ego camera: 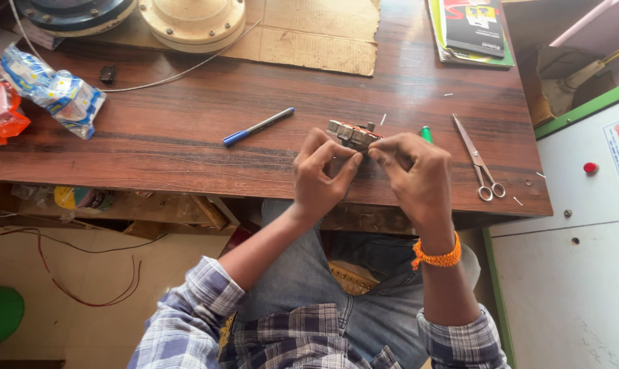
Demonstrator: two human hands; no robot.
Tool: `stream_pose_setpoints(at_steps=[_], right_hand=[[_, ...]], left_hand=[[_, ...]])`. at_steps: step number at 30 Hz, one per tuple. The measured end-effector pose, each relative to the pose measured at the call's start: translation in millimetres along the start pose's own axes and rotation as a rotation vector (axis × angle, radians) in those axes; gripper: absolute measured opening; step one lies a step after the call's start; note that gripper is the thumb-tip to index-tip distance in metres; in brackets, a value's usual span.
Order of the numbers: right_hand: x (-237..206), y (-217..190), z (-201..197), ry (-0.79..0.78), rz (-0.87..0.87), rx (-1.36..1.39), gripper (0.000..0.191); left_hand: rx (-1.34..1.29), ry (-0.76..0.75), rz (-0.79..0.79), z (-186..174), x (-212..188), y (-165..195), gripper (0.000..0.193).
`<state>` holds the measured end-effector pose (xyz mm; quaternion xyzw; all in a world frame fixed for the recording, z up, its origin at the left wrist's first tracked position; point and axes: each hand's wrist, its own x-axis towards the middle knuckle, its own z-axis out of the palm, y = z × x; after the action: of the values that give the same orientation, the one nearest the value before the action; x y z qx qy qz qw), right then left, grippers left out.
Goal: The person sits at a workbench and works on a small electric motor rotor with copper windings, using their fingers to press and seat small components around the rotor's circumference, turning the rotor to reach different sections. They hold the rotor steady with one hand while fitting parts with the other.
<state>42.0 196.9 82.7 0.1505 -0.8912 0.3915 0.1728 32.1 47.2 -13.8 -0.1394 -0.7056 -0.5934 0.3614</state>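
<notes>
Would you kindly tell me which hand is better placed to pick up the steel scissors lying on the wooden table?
Likely the right hand: the steel scissors lie just beyond it on the wooden table, while the left hand sits on the far side of the small copper-wound metal part.

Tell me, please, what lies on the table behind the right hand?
Behind the right hand, a green pen shows only its tip; the hand covers the rest. The small metal part with copper windings sits at the fingertips, partly covered. Scissors lie farther right on the wooden table.
</notes>
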Motion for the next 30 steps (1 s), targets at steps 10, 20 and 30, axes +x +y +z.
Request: stream_pose_setpoints(at_steps=[10, 20, 30], right_hand=[[40, -1, -9, -0.034, 0.06, -0.043, 0.008], [32, 3, -5, -0.14, 0.061, 0.061, 0.01], [44, 7, 3, -0.147, 0.109, 0.037, 0.01]], left_hand=[[-0.321, 0.006, -0.441, 10, -6, 14, 0.008], [-0.03, 0.025, -0.176, 10, 1, 26, 0.013], [-0.092, 0.079, -0.377, 18, -7, 14, 0.007]])
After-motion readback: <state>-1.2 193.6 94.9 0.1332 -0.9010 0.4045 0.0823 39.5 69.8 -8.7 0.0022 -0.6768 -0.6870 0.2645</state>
